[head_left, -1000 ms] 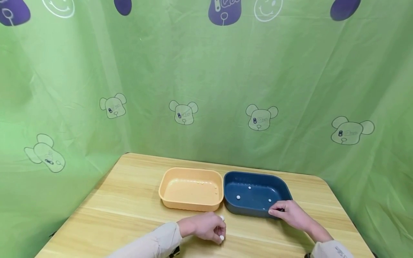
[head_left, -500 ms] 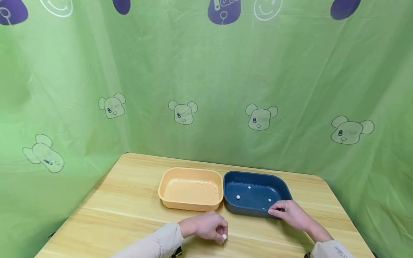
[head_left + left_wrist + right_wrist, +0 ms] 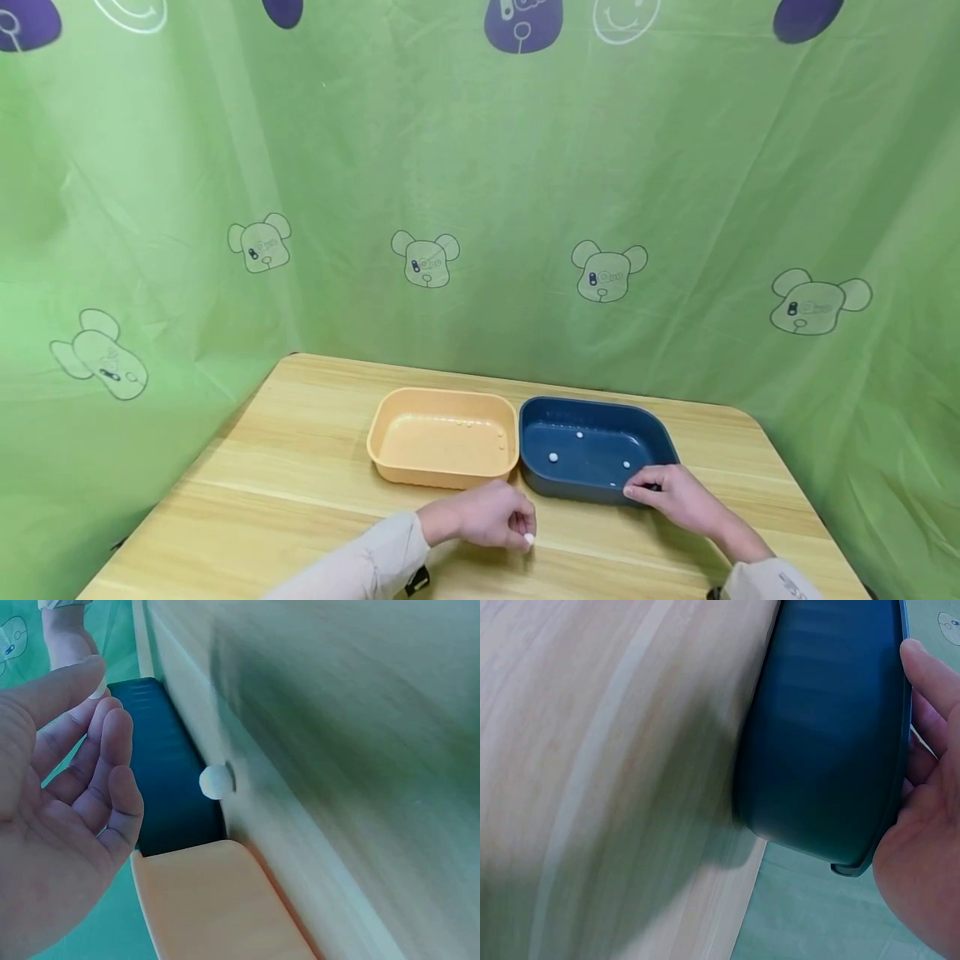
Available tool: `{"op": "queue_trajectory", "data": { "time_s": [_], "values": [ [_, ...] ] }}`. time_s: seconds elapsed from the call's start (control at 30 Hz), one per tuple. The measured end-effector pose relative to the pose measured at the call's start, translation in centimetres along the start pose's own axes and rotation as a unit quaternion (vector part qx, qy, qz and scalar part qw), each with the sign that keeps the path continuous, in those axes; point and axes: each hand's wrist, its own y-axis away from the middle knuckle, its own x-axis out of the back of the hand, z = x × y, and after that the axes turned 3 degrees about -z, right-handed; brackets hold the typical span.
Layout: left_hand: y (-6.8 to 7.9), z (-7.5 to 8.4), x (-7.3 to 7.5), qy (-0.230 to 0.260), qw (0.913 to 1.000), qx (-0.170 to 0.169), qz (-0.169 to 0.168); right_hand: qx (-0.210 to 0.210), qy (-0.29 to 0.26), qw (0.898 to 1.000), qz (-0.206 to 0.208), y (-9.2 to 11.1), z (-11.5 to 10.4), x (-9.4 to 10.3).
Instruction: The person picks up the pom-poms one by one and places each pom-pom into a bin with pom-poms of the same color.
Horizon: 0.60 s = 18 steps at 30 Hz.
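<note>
My left hand (image 3: 491, 515) is low over the table in front of the bins. Its thumb and finger pinch a small white ball (image 3: 529, 539), mostly covered by the fingertips in the left wrist view. A second white ball (image 3: 217, 782) lies on the table near the bins; the left hand hides it in the head view. At the near right corner of the dark blue bin (image 3: 600, 407), my right hand (image 3: 678, 498) holds the rim, thumb on the near side. Inside that bin lie several white bits, among them a larger ball (image 3: 553, 457).
An orange bin (image 3: 442, 480) stands against the blue bin's left side, with several tiny bumps or bits on its floor, too small to tell. Both are on a wooden table (image 3: 300, 442), with a green printed curtain (image 3: 510, 333) behind and around it.
My left hand has shifted slightly right and away from me, carrying the pinched ball. The table ball behind it, seen earlier in the head view, is now covered. The right hand stays put.
</note>
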Motion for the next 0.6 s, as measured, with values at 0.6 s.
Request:
{"op": "queue_trajectory", "data": {
  "time_s": [0.6],
  "values": [
    [-0.6,0.4,2.3,0.052,0.9971,-0.017,0.053,-0.006,0.002,1.000,0.000,0.0,0.0,-0.1]
  ]
}}
